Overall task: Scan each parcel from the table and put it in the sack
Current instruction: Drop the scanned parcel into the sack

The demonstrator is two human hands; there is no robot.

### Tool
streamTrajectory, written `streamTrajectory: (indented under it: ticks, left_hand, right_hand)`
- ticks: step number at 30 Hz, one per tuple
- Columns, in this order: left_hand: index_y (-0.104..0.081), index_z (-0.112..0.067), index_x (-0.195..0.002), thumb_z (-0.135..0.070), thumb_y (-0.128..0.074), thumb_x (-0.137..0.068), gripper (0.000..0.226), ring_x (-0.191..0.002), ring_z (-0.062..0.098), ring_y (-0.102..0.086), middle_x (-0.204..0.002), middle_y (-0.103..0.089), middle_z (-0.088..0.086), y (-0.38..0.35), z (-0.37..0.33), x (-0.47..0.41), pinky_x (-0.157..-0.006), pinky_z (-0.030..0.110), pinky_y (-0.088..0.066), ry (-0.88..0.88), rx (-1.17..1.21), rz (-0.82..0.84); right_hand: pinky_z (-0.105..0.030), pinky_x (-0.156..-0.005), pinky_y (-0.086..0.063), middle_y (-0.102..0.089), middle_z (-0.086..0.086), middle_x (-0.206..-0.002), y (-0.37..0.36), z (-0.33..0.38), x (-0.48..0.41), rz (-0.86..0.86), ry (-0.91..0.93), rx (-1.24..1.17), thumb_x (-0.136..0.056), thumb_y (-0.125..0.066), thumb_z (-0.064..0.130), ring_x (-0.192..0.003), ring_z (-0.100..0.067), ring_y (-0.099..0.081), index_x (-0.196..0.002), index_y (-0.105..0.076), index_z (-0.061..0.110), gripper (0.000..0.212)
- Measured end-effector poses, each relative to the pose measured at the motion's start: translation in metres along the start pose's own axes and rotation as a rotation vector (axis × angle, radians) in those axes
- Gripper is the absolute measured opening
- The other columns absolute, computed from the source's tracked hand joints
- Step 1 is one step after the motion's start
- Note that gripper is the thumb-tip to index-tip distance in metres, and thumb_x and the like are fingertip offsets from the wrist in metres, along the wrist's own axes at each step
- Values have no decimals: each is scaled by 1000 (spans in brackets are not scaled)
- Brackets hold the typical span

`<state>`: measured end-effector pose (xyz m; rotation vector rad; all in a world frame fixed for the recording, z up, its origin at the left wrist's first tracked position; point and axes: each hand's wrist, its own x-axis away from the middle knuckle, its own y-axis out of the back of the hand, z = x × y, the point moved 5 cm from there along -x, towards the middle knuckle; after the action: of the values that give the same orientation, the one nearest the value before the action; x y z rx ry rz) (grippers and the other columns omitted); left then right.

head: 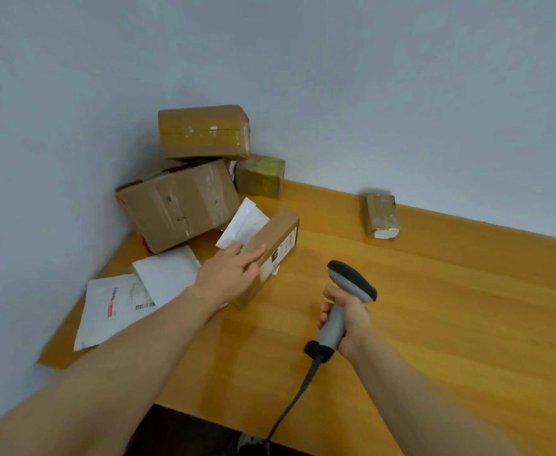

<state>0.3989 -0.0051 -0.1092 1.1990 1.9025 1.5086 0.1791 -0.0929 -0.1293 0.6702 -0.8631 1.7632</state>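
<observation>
On the wooden table (434, 307), the left hand (229, 274) reaches toward the far left corner and lies on the upper face of a long flat box (278, 236), its fingers nearly straight and slightly spread. Whether the thumb hooks under the box cannot be told. This box lies tilted, with its near end down on the table top and a printed label on its side face. The right hand (347, 320) hovers over the middle of the table, nearer the front edge, fingers wrapped fully round the grey handle of a barcode scanner (352, 284). The scanner's dark head points toward the flat box, and its black cable (289, 406) trails off over the front edge. A large taped box (179, 205) leans in the far left corner, with another brown box (202, 131) on top of it against the wall (335, 77). A small greenish box (260, 176) stands just beside them at the back edge. A white pouch (243, 223) sits between the large box and the flat box. Two white mailers lie along the left edge: a plain mailer (166, 273) overlaps a labelled mailer (112, 307). A small wrapped parcel (381, 216) sits alone at the back edge, well apart from the rest.
</observation>
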Motion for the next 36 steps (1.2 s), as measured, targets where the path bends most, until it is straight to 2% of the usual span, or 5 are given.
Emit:
streamTrajectory:
  ticks: [4,8,11,17,36]
  left_hand:
    - [-5,-40,-151,-45,-49,-94,73,-126,26,-37,-140,-35,11,-8,-16,2,-98,36,-40,72,-52,13]
    - [-30,-14,-149,-12,-64,-90,68,-123,28,-50,-142,-47,9,2,-19,2,-100,37,-45,368,842,31]
    - [-60,-9,-120,3,-62,-86,36,-99,26,-63,-117,-66,13,11,-28,9,-83,37,-53,453,1122,116]
    - [-53,-8,-129,12,-62,-81,52,-95,25,-62,-109,-66,11,21,-45,14,-68,32,-49,445,1191,190]
    - [-52,-9,-130,11,-62,-82,53,-93,25,-61,-107,-64,10,21,-63,1,-67,32,-50,410,1145,181]
  right_hand:
    - [-25,-43,-46,-56,-6,-52,8,4,6,34,18,-17,-88,-68,15,-39,-16,-50,-91,-61,4,13]
    - [-29,-47,-49,-57,-9,-57,13,16,15,114,39,-17,-87,-70,20,-44,-19,-51,-91,-62,4,18]
    - [-30,-47,-49,-60,-12,-60,11,34,25,191,105,20,-86,-71,25,-46,-20,-54,-97,-63,4,25]
    - [-26,-44,-43,-55,-9,-57,-1,67,44,305,197,161,-85,-72,25,-41,-17,-46,-94,-62,8,22]
    - [-24,-41,-41,-49,-7,-49,3,106,55,233,308,175,-82,-68,2,-36,-15,-40,-71,-54,6,18]
